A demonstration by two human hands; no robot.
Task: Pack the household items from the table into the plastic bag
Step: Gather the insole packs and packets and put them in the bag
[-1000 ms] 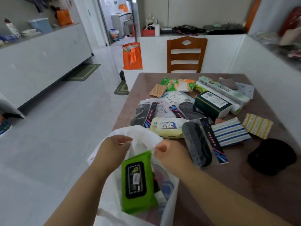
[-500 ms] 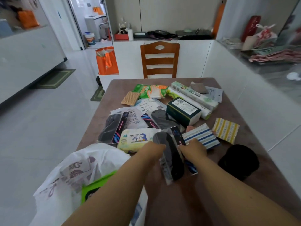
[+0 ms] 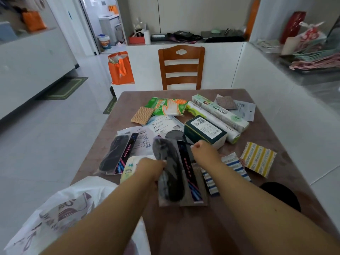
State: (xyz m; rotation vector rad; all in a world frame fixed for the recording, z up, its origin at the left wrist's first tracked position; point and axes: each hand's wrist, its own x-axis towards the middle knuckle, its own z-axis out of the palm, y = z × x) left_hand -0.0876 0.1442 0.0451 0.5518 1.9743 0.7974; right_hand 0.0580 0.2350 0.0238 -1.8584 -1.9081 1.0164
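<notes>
Both hands are now holding the packaged black insole (image 3: pixel 170 172), which is tilting up off the brown table (image 3: pixel 276 129); half a second ago it was lying nearly flat there with the hands only just reaching it. Left hand (image 3: pixel 150 170) is gripping the pack's left edge, fingers curling round it. Right hand (image 3: pixel 203 150) is pinching the upper right edge, fist-like, now further up the pack than before. One second ago both hands were at the white plastic bag (image 3: pixel 55 210), holding its mouth apart round a green wipes pack; that pack is no longer showing.

The bag is sitting slumped at the table's near left corner, under the left forearm. A second packaged insole (image 3: pixel 119 153) is lying flat just left of the held one, unmoved. The pale wet-wipes pack (image 3: pixel 128 167) is lying between them, partly behind the left hand. A dark green box (image 3: pixel 205 131) is sitting just beyond the right hand. The blue-striped cloth (image 3: pixel 228 173) and the yellow-striped cloth (image 3: pixel 257 159) are lying to the right, as before. Camera view is sitting closer over the table than earlier.
</notes>
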